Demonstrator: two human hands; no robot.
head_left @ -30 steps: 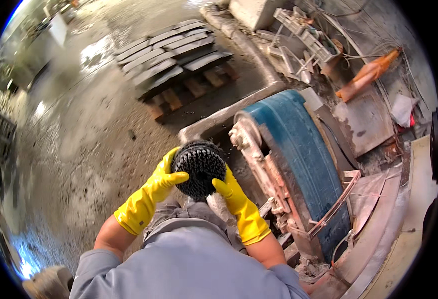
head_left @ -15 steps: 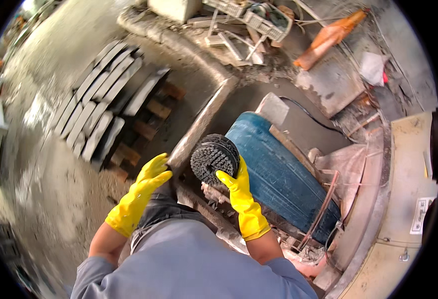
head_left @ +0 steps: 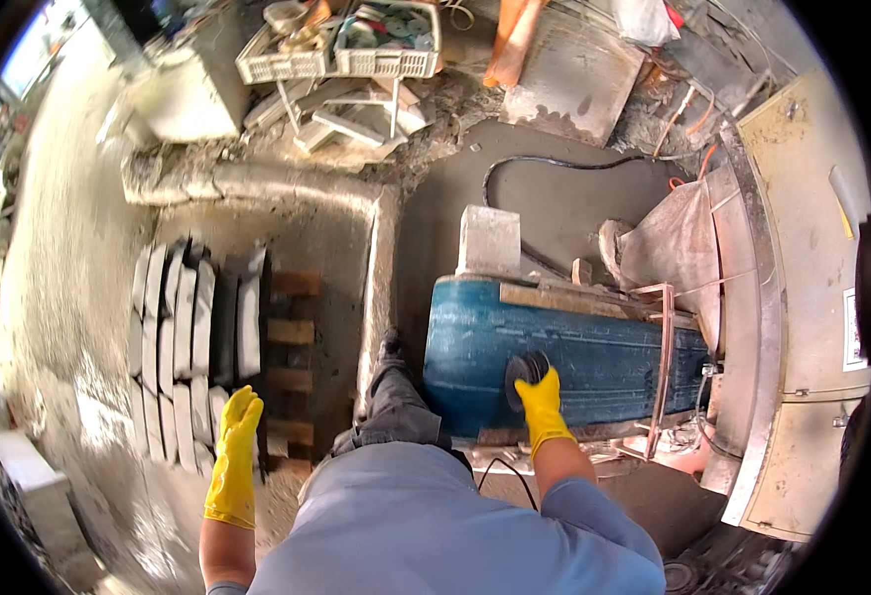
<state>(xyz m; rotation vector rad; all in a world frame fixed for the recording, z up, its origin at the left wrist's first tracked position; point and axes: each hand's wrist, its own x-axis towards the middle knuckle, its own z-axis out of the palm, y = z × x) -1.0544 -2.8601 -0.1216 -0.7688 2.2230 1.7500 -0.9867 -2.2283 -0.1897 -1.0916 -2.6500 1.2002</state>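
My right hand (head_left: 543, 409), in a yellow rubber glove, is closed round the edge of a round black bristle brush (head_left: 523, 373). The brush is over the near side of a long blue curved casing (head_left: 467, 342); I cannot tell whether the two touch. In a matching yellow glove, my left hand (head_left: 233, 451) hangs free on the left with its fingers stretched out. Nothing shows in it. Beyond and beside it lies a stack of grey stone slabs (head_left: 186, 337) on a wooden pallet (head_left: 291, 330).
A pale block (head_left: 489, 241) stands at the casing's far left corner. Beyond it a black hose (head_left: 555, 161) curves over wet ground. A low concrete curb (head_left: 384, 248) runs between pallet and casing. Plastic crates (head_left: 388, 59) sit at the back, and a beige cabinet (head_left: 808, 297) at right.
My right hand has carried the brush to the right, over the blue casing. My left hand has moved left, away from the brush. The view has turned and shifted.
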